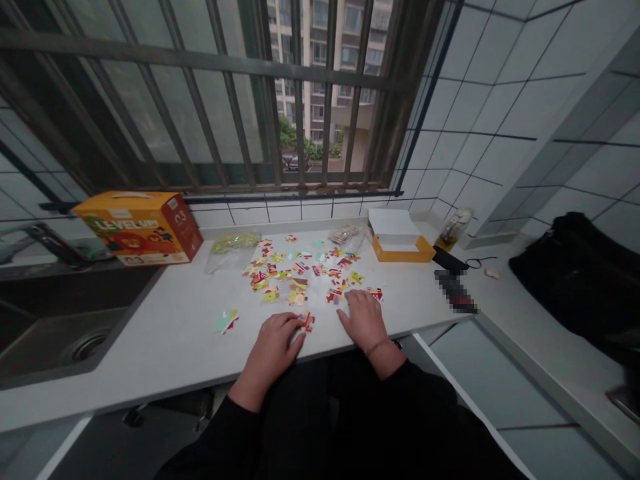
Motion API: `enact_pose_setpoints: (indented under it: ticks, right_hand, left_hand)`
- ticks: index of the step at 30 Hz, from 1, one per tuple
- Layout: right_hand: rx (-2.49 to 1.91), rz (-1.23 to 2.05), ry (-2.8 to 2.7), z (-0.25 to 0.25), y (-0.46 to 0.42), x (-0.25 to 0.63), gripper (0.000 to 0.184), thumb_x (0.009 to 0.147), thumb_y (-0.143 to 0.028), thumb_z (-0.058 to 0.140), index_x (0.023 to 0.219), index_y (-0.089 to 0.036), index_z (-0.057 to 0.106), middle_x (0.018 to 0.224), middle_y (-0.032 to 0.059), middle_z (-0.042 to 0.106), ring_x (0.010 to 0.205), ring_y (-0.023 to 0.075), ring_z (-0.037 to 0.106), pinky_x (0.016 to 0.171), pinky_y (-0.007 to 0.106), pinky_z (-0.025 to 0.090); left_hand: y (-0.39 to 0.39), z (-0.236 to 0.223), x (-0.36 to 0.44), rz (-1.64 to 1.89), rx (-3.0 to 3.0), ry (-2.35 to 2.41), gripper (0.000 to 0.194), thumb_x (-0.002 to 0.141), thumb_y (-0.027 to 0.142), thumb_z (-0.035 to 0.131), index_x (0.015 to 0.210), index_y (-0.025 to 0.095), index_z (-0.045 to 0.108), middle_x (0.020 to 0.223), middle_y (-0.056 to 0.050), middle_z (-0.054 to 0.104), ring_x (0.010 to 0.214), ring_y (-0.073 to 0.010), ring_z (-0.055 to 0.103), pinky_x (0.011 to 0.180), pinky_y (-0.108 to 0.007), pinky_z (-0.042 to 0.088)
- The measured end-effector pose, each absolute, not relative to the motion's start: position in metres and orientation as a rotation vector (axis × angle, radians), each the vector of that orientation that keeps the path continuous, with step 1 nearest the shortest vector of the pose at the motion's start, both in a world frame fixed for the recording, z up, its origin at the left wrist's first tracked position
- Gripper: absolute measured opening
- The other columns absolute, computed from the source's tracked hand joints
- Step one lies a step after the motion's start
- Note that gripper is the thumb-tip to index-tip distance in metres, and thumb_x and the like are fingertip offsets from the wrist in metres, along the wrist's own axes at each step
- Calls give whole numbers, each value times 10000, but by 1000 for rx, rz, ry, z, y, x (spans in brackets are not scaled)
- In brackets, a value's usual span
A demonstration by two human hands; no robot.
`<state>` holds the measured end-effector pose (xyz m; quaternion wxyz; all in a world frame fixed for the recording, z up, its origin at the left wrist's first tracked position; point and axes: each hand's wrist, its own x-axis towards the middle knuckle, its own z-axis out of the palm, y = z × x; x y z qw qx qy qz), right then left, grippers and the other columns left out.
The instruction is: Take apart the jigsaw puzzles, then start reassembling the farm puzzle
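Observation:
My left hand [273, 350] rests on the white counter [165, 347], its fingertips over a small jigsaw piece [307, 322]. Whether it grips that piece is hard to say. My right hand [364, 320] lies flat just to the right, with its fingers at the near edge of a scattered spread of colourful jigsaw pieces [300, 273]. It holds nothing I can see. Out to the left of both hands, a lone pale green and red piece [227, 322] lies apart from the spread.
A printed orange box [137, 228] stands at the left. Plastic bags [234, 244] and an open orange-and-white box [400, 245] lie along the back. A blurred dark object [455, 291] lies at the right. A steel sink [60, 333] is set in at the left; barred windows rise behind.

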<state>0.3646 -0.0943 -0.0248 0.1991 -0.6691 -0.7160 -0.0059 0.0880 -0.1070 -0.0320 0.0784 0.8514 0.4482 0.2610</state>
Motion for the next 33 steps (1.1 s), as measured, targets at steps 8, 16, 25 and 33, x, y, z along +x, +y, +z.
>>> enact_pose_setpoints:
  ticks: [8,16,25,33]
  right_hand:
    - [-1825,89,-2166,-14,-84,354,258,1072,-344,626,1249,-210,757,1318,107,761,1299,295,599,1118,429,417]
    - [-1752,180,-2270,-21,-89,346,192,1097,-308,621,1143,-227,789,1186,90,785,1153,274,640,1043,395,430]
    - [-1639,279,-2144,-27,-84,346,261,1049,-260,708,1304,-210,729,1274,99,785,1177,294,658,1057,409,473]
    - [-1508,326,-2206,-30,-70,348,436,1029,-56,578,1408,-234,699,1351,84,765,1258,257,639,1108,382,478]
  left_hand:
    - [-112,-33,88,755,2590,1180,246,1107,324,584,1244,269,781,1213,-87,789,1138,-250,722,1042,-450,540]
    - [-108,-41,85,792,2562,1061,177,1089,331,658,1221,297,770,1169,-43,825,1114,-250,750,1012,-440,536]
    - [-109,-38,86,781,2559,1079,162,1084,312,665,1210,305,766,1179,-28,825,1112,-245,750,997,-439,535]
    - [-110,-36,86,779,2571,1069,175,1083,307,666,1225,301,768,1188,-34,823,1113,-243,747,985,-442,536]
